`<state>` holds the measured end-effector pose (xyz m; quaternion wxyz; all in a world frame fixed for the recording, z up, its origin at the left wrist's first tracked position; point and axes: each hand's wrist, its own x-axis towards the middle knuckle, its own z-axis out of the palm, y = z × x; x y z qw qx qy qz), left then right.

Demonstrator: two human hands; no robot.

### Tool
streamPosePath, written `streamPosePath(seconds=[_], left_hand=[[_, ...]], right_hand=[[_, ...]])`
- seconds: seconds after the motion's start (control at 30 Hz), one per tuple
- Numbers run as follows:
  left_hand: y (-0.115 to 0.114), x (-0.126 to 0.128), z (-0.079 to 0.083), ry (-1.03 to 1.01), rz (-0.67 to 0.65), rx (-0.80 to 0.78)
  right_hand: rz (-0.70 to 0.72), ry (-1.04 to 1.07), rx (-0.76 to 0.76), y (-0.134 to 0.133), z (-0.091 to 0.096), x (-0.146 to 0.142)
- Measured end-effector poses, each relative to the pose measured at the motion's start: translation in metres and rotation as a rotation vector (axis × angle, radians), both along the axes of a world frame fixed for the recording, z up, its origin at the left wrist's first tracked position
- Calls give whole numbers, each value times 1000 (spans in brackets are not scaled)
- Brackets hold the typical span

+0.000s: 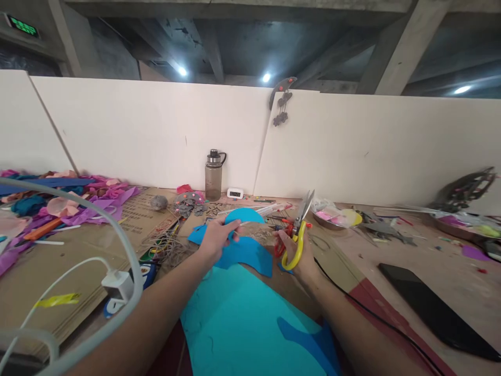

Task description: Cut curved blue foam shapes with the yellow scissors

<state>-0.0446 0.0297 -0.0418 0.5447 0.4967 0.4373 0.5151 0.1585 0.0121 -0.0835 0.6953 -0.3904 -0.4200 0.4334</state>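
My left hand (219, 239) is closed in a pinch above the blue foam pieces. What sits between its fingertips is too small to make out; something thin and pale runs from them to the right. In my right hand (303, 261) is a pair of yellow-handled scissors (300, 243), blades pointing up and away from me. A red tool (287, 235) shows beside the right fingers; whether they touch it I cannot tell. Below lies a large turquoise foam sheet (242, 324), with a curved blue piece (250, 253) at its far edge and a round-topped blue piece (245, 215) behind.
A bottle (213, 177) and a small digital clock (235, 194) stand by the white partition (156, 130). At left are coloured scraps (105, 196), a tangle of wires (170, 248) and a white plug (117, 285). A black phone (434, 308) and a black cable (371, 313) lie right.
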Motion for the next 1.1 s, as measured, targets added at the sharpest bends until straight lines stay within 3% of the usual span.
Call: streamPosePath(seconds=[0.1, 0.4, 0.57, 0.73, 0.87, 1.0, 1.1], left_hand=[[-2, -7, -1, 13, 32, -41], [-17, 1, 5, 180, -92, 16], [-14, 6, -5, 125, -114, 58], [-16, 9, -7, 119, -135, 47], [-19, 8, -7, 134, -170, 41], [-18, 6, -8, 79, -190, 58], [-17, 7, -9, -148, -207, 68]], right_hand=[[-21, -40, 1, 2, -1, 1], [167, -169, 63, -10, 11, -3], [167, -171, 75, -15, 19, -4], [44, -219, 102, -20, 31, -1], [113, -234, 43, -24, 39, -2], [208, -235, 36, -22, 38, -4], [190, -196, 44, -19, 32, -7]])
